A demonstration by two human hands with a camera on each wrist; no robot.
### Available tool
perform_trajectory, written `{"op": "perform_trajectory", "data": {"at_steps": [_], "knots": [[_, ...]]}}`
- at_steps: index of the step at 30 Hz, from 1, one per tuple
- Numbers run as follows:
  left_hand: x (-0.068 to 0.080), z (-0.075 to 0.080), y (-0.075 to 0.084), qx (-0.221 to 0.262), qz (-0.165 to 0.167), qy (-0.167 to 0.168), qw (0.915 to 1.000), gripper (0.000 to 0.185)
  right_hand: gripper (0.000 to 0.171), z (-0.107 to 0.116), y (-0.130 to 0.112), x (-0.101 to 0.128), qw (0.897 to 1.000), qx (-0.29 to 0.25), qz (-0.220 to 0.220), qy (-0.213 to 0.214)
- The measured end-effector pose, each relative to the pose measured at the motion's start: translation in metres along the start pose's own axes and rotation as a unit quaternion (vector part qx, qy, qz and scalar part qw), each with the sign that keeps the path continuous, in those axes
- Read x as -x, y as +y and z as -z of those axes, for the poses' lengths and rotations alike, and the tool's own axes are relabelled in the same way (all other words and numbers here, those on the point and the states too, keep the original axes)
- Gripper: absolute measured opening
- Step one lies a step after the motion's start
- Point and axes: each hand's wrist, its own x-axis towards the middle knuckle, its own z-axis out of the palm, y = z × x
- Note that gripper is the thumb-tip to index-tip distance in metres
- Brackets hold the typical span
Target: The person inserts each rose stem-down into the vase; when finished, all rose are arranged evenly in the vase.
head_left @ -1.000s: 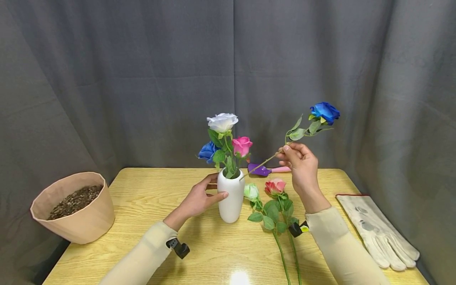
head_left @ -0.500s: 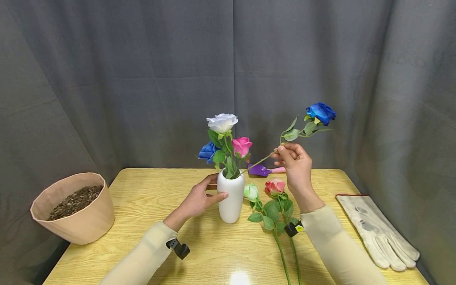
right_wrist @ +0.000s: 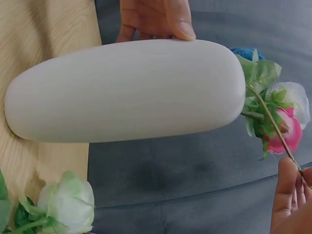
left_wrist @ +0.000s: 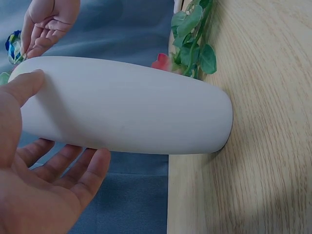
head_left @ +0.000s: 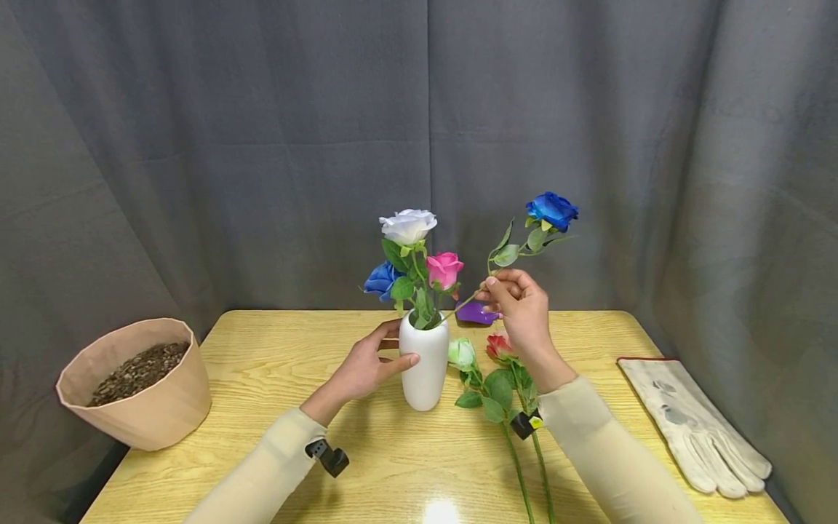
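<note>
A white vase (head_left: 424, 367) stands mid-table with a white rose (head_left: 409, 224), a pink rose (head_left: 444, 268) and a blue rose (head_left: 382, 279) in it. My left hand (head_left: 396, 346) holds the vase from the left, thumb (left_wrist: 19, 92) on its front and fingers behind. My right hand (head_left: 497, 285) pinches the thin stem (right_wrist: 273, 124) of a second blue rose (head_left: 552, 209), which leans up to the right. The stem's lower end sits at the vase mouth among the leaves. In the right wrist view the vase (right_wrist: 126, 90) fills the frame.
A pale green rose (head_left: 462, 352) and a reddish-pink rose (head_left: 499, 346) lie on the wooden table (head_left: 294, 437) right of the vase. A purple trowel (head_left: 474, 313) lies behind. A beige pot of soil (head_left: 134, 382) sits far left, work gloves (head_left: 694, 426) far right.
My right hand has carried the blue rose leftward toward the vase, and the stem's end has reached the vase mouth. The left hand and vase have stayed still.
</note>
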Motion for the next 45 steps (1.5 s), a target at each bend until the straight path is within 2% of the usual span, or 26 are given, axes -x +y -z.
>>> {"op": "perform_trajectory", "data": {"at_steps": [8, 16, 26, 33, 45], "knots": [[0.001, 0.0, -0.001, -0.002, -0.007, -0.002, 1.0, 0.076, 0.008, -0.008, 0.003, 0.003, 1.0, 0.015, -0.003, -0.003], [0.001, 0.001, 0.0, 0.003, -0.01, -0.004, 0.9999, 0.076, 0.021, -0.007, 0.005, 0.002, 0.998, 0.055, 0.01, 0.002], [0.001, 0.0, 0.001, 0.008, -0.009, -0.003, 0.9999, 0.077, 0.023, -0.014, 0.011, 0.008, 0.995, 0.092, -0.018, -0.036], [0.0, 0.0, -0.001, 0.014, -0.009, -0.003, 0.9999, 0.074, 0.019, -0.024, 0.015, 0.011, 0.995, 0.077, -0.031, -0.05], [0.0, 0.0, 0.0, 0.019, -0.009, -0.005, 0.9998, 0.073, 0.018, -0.032, 0.023, 0.008, 0.985, 0.158, -0.039, -0.06]]}}
